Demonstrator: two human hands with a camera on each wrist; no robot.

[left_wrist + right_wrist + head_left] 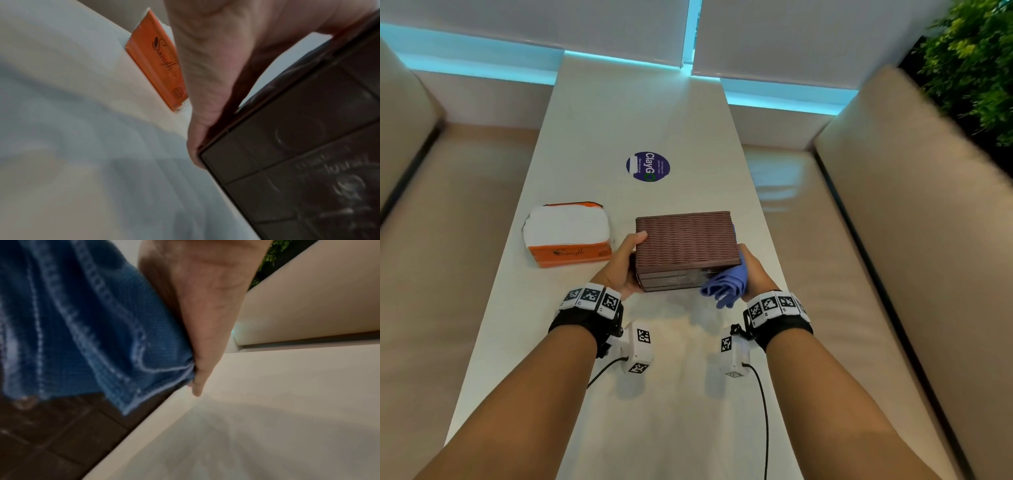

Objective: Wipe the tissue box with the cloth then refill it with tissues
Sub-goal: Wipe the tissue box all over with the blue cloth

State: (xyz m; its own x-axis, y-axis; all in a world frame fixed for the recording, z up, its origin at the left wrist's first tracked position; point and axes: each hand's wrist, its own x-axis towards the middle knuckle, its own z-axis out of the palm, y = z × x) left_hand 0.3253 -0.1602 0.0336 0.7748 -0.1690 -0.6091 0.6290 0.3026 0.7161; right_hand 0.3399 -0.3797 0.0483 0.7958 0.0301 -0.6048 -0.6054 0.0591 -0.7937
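A brown ribbed tissue box [685, 245] is held tilted above the table between both hands, its dark smooth underside [304, 154] turned toward me. My left hand [625, 262] grips its left end, thumb on the ribbed face. My right hand [751, 270] holds the right end with a blue cloth [726, 286] bunched between palm and box; the cloth [82, 324] hangs in folds over the box [51, 434]. An opened orange pack of white tissues [567, 234] lies on the table to the left, and its orange side [158, 63] shows past my left palm.
The long pale table [671, 394] runs away from me, with a round blue sticker [648, 166] beyond the box. Beige sofa seats [859, 240] flank both long sides. A green plant [976, 61] stands at the far right.
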